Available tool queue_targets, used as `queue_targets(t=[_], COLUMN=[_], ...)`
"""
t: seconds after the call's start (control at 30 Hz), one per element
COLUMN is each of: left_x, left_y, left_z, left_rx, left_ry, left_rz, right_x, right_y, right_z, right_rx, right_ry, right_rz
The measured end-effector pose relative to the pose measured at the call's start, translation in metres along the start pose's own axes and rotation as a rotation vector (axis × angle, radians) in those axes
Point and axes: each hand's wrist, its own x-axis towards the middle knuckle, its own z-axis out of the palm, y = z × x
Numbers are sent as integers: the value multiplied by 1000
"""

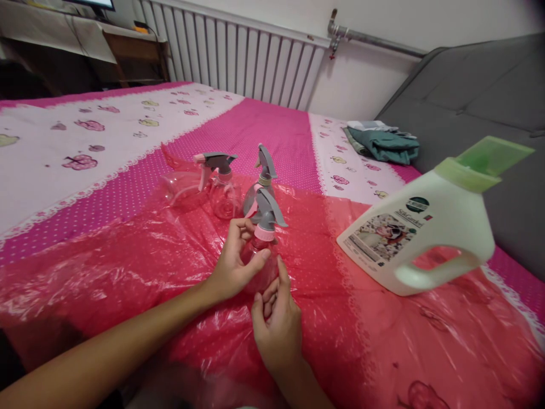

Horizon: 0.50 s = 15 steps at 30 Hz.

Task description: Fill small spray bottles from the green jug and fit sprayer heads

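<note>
Three trigger spray heads point(268, 215) point(266, 163) point(218, 161); two bare hands point(239, 258) point(280, 326); one detergent jug point(451, 213); one radiator point(238, 54); one padded headboard point(477, 94); one monitor point(94, 3).

Sheet point(162, 244) is looking like crinkly, glossy plastic, spray bottle point(264, 233) is showing smooth plastic, bedspread point(272, 130) is giving matt cloth.

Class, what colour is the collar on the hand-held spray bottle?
The collar is pink, shown in the head view.

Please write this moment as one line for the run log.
left hand: holds nearest spray bottle | right hand: at its base | behind: other spray bottles | right: white jug
</note>
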Motion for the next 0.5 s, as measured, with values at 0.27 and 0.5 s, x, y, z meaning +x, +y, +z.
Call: queue_targets(t=[0.27,0.5], left_x=[5,0], left_y=[6,2], left_z=[-2,0], left_rx=[113,24], left_ry=[-70,-18], left_rz=[12,30], right_x=[-1,0], right_y=[2,1], right_z=[0,0], right_rx=[-17,26], right_ry=[-5,-11], right_rz=[1,26])
